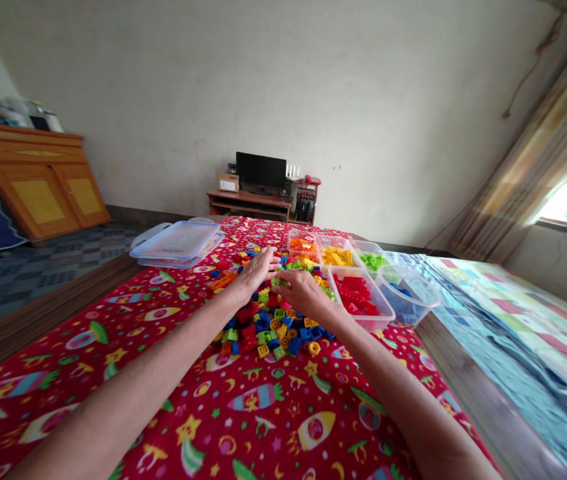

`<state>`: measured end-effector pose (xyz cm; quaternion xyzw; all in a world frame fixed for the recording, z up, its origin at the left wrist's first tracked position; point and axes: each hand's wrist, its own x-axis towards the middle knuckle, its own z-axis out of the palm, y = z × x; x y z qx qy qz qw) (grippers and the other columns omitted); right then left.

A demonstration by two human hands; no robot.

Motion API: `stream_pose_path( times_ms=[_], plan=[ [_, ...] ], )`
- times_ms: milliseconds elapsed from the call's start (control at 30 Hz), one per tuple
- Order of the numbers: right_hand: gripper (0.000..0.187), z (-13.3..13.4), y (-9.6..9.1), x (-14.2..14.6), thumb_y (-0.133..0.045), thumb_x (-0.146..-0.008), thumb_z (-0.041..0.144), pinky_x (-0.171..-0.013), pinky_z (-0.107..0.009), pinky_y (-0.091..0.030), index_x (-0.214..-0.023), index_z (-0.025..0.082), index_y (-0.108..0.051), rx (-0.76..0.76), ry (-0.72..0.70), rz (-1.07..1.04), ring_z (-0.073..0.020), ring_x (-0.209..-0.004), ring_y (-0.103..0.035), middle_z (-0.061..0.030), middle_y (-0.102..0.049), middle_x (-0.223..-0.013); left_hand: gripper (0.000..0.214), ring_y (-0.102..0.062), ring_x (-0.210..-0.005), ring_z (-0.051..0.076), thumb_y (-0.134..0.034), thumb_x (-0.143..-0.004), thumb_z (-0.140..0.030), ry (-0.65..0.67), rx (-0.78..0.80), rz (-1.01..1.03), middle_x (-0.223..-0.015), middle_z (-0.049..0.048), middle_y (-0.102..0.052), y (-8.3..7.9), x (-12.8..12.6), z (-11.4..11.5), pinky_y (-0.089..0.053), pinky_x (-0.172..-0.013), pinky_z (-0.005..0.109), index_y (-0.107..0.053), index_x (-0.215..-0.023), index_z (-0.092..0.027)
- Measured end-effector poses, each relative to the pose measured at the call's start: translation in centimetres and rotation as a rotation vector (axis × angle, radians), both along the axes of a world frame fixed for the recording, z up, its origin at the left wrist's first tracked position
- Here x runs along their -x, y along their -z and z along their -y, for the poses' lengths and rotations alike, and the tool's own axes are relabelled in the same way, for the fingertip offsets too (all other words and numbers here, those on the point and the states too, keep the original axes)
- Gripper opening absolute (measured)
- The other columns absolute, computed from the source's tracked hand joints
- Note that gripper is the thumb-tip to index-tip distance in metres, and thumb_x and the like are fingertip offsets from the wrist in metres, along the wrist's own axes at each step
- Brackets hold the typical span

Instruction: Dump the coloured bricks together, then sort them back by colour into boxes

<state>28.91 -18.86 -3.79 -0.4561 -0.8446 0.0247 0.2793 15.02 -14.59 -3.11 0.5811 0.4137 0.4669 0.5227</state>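
Observation:
A heap of mixed toy building bricks in blue, red, yellow, orange and green lies on the red patterned cloth. Over its far left part is my left hand, fingers stretched out and holding nothing that I can see. My right hand is bent over the middle of the heap, close beside the left. A light green brick shows between its thumb and curled fingers. Right of the heap stand clear plastic boxes with red bricks, yellow bricks, orange bricks and green bricks.
A round clear tub with some blue bricks stands at the table's right edge. Stacked clear lids lie at the far left. Beyond the table are a desk with a monitor and a wooden cabinet. A bed adjoins on the right.

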Motion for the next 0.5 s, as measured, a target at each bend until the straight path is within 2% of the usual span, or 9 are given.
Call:
stream_pose_path(
  times_ms=[67, 267, 400, 500],
  plan=[
    [0.015, 0.0, 0.0, -0.3, -0.056, -0.089, 0.021, -0.069, -0.022, -0.04, -0.097, 0.018, -0.069, -0.007, 0.034, 0.009, -0.0148, -0.076, -0.062, -0.0059, -0.071, -0.085, 0.039, -0.063, -0.104, 0.019, -0.036, -0.095, -0.043, -0.034, -0.042, 0.003, -0.116, 0.0135, -0.062, 0.1, 0.2, -0.4, -0.052, -0.085, 0.029, -0.052, -0.118, -0.015],
    [0.016, -0.9, -0.6, -2.7, -0.059, -0.087, 0.024, -0.057, -0.022, -0.03, -0.077, 0.016, -0.068, 0.016, 0.128, 0.049, -0.0091, -0.057, -0.048, -0.0001, -0.062, -0.063, 0.026, -0.067, -0.087, 0.014, -0.046, -0.093, -0.036, 0.013, -0.041, 0.056, -0.103, 0.009, -0.063, 0.3, 0.8, -1.0, -0.055, -0.079, 0.027, -0.058, -0.102, -0.015],
    [0.02, -2.4, -1.6, -6.9, -0.059, -0.084, 0.023, -0.054, -0.022, -0.027, -0.067, 0.015, -0.066, 0.002, 0.224, 0.098, -0.0085, -0.055, -0.044, 0.0016, -0.058, -0.059, 0.021, -0.066, -0.084, 0.014, -0.054, -0.089, -0.032, 0.054, -0.015, 0.094, -0.101, 0.0078, -0.065, 0.4, 0.9, -0.9, -0.055, -0.08, 0.028, -0.063, -0.096, -0.014],
    [0.021, -4.1, -2.9, -11.4, -0.056, -0.083, 0.02, -0.055, -0.023, -0.029, -0.066, 0.014, -0.067, 0.006, 0.369, 0.201, -0.0099, -0.056, -0.048, -0.0002, -0.06, -0.06, 0.014, -0.066, -0.081, 0.013, -0.055, -0.088, -0.024, 0.055, 0.024, 0.103, -0.098, 0.0065, -0.065, 0.5, 0.9, -0.8, -0.054, -0.08, 0.028, -0.064, -0.092, -0.014]
  ],
)
